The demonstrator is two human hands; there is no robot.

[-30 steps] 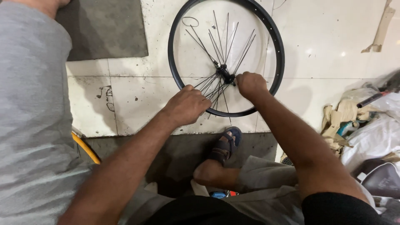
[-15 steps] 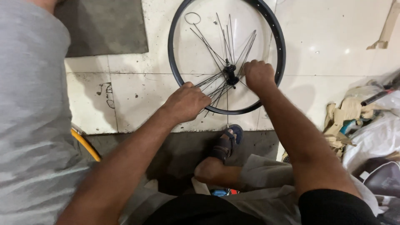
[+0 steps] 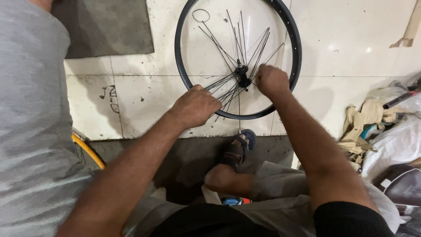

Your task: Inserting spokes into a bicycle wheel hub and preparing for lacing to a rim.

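wheel rim (image 3: pixel 184 66) stands upright on the tiled floor (image 3: pixel 351 52) far ahead, loose spokes (image 3: pixel 223 83) fanning from its hub (image 3: pixel 242 77). left hand (image 3: pixel 196 105) fingers curl shut around the lower spokes; right hand (image 3: pixel 271 80) is fisted just right of the hub, pinching spokes. sandal (image 3: pixel 237 149) near, below the rim.

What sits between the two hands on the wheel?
In the head view, the hub and a fan of loose spokes lie between the left hand and right hand.

black wheel rim (image 3: pixel 294 52) | flat on tiled floor | loose spokes (image 3: pixel 228 85) fanning from hub (image 3: pixel 241 75)
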